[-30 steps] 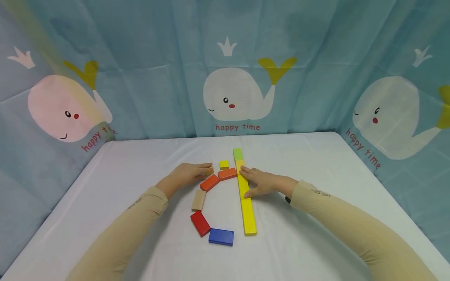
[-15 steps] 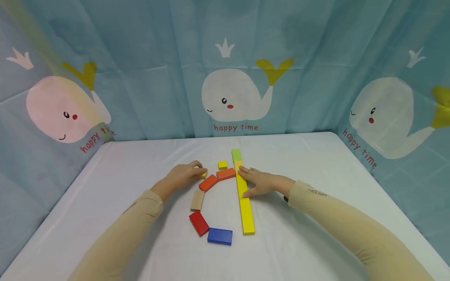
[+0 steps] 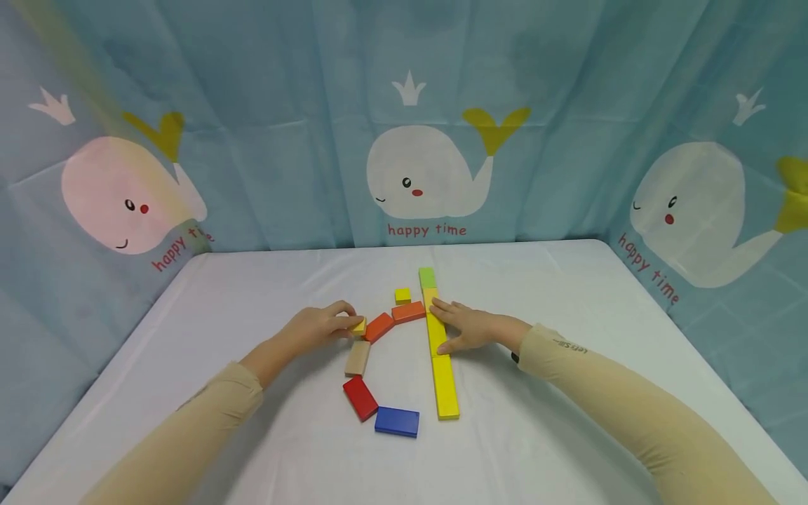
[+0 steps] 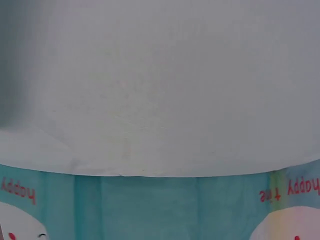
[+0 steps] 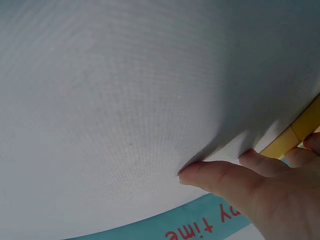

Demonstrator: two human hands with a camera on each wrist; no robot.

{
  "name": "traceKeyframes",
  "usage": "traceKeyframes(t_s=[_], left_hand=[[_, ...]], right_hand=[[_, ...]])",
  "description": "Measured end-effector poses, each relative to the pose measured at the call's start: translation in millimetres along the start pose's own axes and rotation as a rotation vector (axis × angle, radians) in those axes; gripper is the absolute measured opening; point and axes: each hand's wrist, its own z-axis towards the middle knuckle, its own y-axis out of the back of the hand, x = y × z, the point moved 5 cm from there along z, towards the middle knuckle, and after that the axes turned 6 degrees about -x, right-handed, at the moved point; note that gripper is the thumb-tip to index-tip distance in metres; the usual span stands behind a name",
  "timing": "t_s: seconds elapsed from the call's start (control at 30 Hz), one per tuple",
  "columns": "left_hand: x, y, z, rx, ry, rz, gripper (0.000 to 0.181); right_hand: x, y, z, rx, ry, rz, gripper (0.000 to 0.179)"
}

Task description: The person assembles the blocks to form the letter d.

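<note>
In the head view my left hand (image 3: 315, 327) pinches a small yellow block (image 3: 360, 327) at the outer side of an orange block (image 3: 379, 327) and a plain wooden block (image 3: 357, 358). My right hand (image 3: 472, 327), fingers spread, rests along a straight row of yellow blocks (image 3: 445, 393) that ends in a light green block (image 3: 427, 278). A second orange block (image 3: 409, 312) reaches from the curve to that row. The left wrist view shows neither the left hand nor its block. In the right wrist view, fingers lie by the yellow row.
The curve carries on towards the front with a red block (image 3: 360, 398) and a blue block (image 3: 397, 421). Behind the second orange block sits a small yellow cube (image 3: 402, 296). A blue whale-print curtain (image 3: 568, 175) borders the white table (image 3: 543, 449) at back and sides.
My left hand has moved left and nearer, bringing the small yellow block from behind the orange blocks to the corner by the wooden block. The right hand has stayed on the yellow row.
</note>
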Motion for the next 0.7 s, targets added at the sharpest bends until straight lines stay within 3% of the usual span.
traceKeyframes(t_s=[0.17,0.3,0.53,0.7], left_hand=[[-24.2,4.9,-4.0,-0.072,-0.091,-0.007,0.035],[-40.4,7.0,-5.6,-0.11,-0.13,-0.041,0.034],[-59.3,11.6,-4.5,-0.151,-0.16,-0.058,0.037],[-70.1,14.4,-3.0,-0.144,-0.155,-0.055,0.041]], right_hand=[[0.3,-0.4,0.2,0.004,0.004,-0.003,0.093],[0.7,0.0,-0.1,0.008,0.001,-0.006,0.092],[0.5,0.1,-0.8,0.007,-0.012,0.002,0.092],[1.1,0.3,-0.7,0.004,-0.008,-0.002,0.092]])
